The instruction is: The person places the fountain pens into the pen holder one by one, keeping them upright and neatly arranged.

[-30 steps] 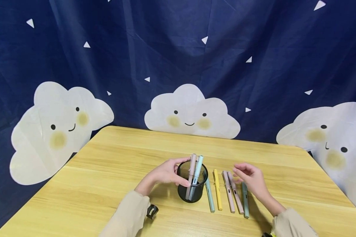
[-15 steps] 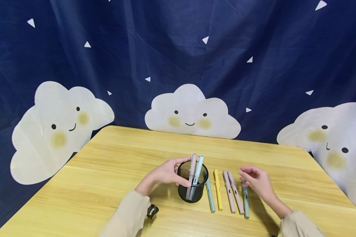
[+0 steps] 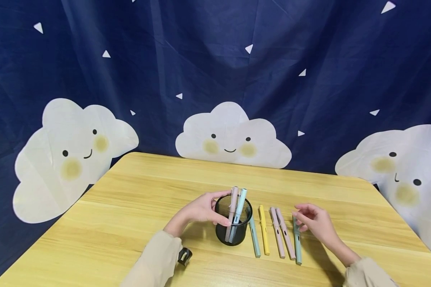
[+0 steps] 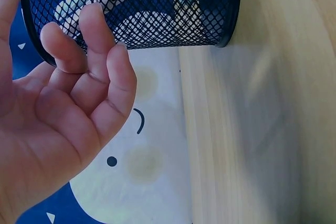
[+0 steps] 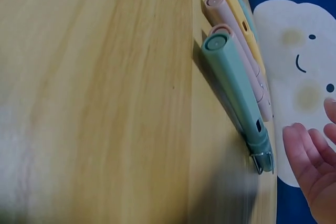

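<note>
My left hand (image 3: 202, 208) holds a black mesh pen holder (image 3: 238, 236) by its side, thumb near the rim. Upright in the holder lean a mauve pen (image 3: 233, 200) and a light blue pen (image 3: 241, 202). In the left wrist view, bent fingers (image 4: 100, 40) lie against the mesh. My right hand (image 3: 317, 224) hovers by the clip end of a green pen (image 3: 298, 247), holding nothing. The right wrist view shows a gap between its fingertips (image 5: 299, 135) and that green pen (image 5: 236, 87), which lies on the table.
Left of the green pen lie two pink pens (image 3: 278, 237), a yellow pen (image 3: 263, 233) and a teal pen (image 3: 255, 241) beside the holder, in a row on the wooden table (image 3: 129, 215). Behind the table hangs a blue curtain (image 3: 215, 71) with clouds.
My right hand has shifted right from above the pink pens to the clip end of the green pen. The left hand and the pen holder have stayed in place.
</note>
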Available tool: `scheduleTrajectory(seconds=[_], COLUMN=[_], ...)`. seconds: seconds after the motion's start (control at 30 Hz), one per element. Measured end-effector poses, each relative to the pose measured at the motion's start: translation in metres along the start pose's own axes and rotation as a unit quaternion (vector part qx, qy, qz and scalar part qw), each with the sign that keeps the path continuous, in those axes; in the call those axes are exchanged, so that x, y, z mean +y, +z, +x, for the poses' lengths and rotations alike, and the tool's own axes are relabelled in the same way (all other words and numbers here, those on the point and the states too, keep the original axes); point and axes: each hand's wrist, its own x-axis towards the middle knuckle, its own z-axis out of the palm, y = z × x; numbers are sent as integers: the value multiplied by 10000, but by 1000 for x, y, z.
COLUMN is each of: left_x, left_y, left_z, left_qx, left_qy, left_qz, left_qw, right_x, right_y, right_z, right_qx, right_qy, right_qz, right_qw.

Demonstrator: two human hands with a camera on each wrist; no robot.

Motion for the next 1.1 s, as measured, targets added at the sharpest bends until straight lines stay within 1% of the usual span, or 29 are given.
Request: scheduleTrajectory(seconds=[0.27,0.37,0.5,0.8,0.93,1.1], left_x=[0,0,0,0,-2,-2], left_y=[0,0,0,0,0,0], left_z=[0,0,0,0,0,1], left_qx=[-9,10,33,29,14,0], left_qy=[5,-16,-34,-58,-51,-39], left_qz=[-52,-19,15,-32,-40,-11], left_qw=[10000,10000,10000,10000,10000,10000], right_x=[2,2,2,5,5,6], right_y=[-6,-9,-13,-17,-18,-18], right_z=[-1,0,0,-2,-2,-2], right_qx=[-327,-629,-987,-1649,-1816,-2063], right_qy=[514,878,1252,1488,1728,1840], right_qz=[-284,-252,-147,40,103,90], right_qw=[9977,9938,9871,9750,9680,9610])
